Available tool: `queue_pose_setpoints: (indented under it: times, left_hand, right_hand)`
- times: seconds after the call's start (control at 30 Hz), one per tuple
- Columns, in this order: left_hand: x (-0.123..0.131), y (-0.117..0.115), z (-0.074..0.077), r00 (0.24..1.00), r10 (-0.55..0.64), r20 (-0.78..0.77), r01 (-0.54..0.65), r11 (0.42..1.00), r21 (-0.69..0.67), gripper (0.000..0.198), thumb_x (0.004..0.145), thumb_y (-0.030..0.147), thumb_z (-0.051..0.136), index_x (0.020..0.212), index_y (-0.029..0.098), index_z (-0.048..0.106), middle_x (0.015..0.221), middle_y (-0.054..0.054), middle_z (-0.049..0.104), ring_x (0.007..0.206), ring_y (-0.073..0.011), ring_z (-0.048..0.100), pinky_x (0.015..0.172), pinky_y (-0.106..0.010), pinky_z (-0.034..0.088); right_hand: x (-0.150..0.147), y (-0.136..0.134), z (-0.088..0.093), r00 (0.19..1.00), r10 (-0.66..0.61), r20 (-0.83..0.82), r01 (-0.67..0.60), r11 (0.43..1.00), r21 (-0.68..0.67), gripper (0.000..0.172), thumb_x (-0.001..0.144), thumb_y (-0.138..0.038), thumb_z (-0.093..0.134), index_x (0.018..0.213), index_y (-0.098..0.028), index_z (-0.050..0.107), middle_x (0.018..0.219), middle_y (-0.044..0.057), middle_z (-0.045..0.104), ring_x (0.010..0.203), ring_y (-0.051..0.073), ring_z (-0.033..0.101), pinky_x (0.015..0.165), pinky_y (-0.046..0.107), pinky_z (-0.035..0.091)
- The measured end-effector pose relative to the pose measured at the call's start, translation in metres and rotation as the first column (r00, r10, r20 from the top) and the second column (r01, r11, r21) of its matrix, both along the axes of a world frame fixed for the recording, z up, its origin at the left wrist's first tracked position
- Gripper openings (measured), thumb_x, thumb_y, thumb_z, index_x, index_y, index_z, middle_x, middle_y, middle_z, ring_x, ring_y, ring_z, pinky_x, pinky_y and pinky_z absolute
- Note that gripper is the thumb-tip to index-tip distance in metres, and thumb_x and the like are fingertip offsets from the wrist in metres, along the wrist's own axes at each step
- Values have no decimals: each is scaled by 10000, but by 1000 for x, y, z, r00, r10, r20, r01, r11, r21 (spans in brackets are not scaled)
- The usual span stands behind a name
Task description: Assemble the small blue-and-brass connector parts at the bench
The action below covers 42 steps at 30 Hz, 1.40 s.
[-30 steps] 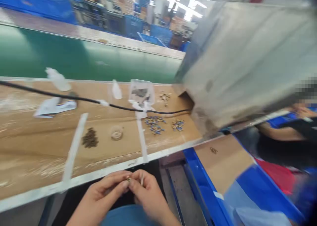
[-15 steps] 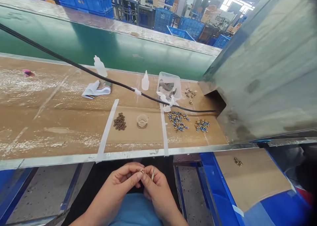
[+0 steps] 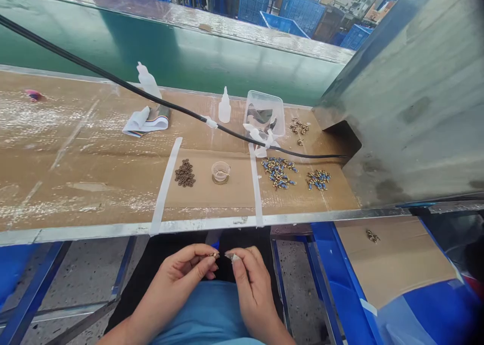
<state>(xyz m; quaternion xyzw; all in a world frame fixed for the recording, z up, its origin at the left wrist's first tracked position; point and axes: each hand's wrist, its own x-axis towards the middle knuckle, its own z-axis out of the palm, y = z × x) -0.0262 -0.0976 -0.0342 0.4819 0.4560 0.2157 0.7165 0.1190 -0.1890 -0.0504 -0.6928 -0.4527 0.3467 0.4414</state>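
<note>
Between thumb and forefinger, my left hand (image 3: 185,274) pinches a small brass-coloured part (image 3: 214,255) above my lap. Just to its right, with a gap between them, my right hand (image 3: 251,279) is closed on a small pointed metal tool (image 3: 231,256), its tip toward the left hand. On the cardboard-covered bench ahead are a pile of brown rings (image 3: 185,173), a small clear cup (image 3: 220,173), and two piles of blue and brass parts (image 3: 279,173), (image 3: 318,180). Further back lie several brass pieces (image 3: 299,126).
A black cable (image 3: 174,107) crosses above the bench. Behind it stand two white bottles (image 3: 224,106), (image 3: 148,81) and a clear plastic box (image 3: 264,114). A folded cloth (image 3: 146,121) lies at left. A metal housing (image 3: 412,103) rises at right, above a cardboard sheet (image 3: 393,264).
My hands have moved apart; the right one has shifted right, its tool now pointing left. The view has tilted down a little, so the bench sits higher in the picture.
</note>
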Motion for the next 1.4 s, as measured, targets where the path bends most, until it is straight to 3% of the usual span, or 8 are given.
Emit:
queue_pose_setpoints:
  times: [0.13,0.33,0.5,0.83,1.4]
  left_hand:
    - [2,-1,-1,1000,-14,23,13,1000,25,101,803,266,656,873,207,698,802,-11,710,708,-142,657,696,-229,547]
    - [3,-2,-4,998,3,58,-3,1000,14,83,808,244,651,874,202,679,792,-13,712,719,-150,667,710,-250,552]
    - [3,-3,-4,997,27,75,-31,998,48,50,788,209,667,826,195,696,939,-35,698,724,-144,652,707,-255,556]
    - [2,-5,-4,995,15,95,-27,992,123,50,788,179,659,810,216,684,845,-4,665,757,-147,648,713,-230,551]
    - [-1,-5,-8,999,-23,39,15,979,202,96,808,165,633,838,232,695,894,-25,668,834,-175,649,757,-257,544]
  right_hand:
    - [-1,3,1,994,11,112,-18,998,61,190,943,-260,410,860,-214,575,794,3,574,728,124,545,659,235,409]
    - [0,1,7,978,57,201,-76,993,88,265,951,-217,396,1131,-273,581,953,17,623,859,147,544,767,281,425]
    - [-1,0,6,967,29,254,-53,995,89,289,937,-237,446,1192,-277,577,928,41,594,869,160,540,764,297,448]
    - [-6,0,5,978,86,189,-100,993,62,297,944,-259,434,1192,-287,594,850,35,584,803,150,560,713,276,464]
    - [-5,2,6,978,93,187,-103,994,48,304,941,-261,440,1195,-280,605,836,34,592,786,143,573,713,266,473]
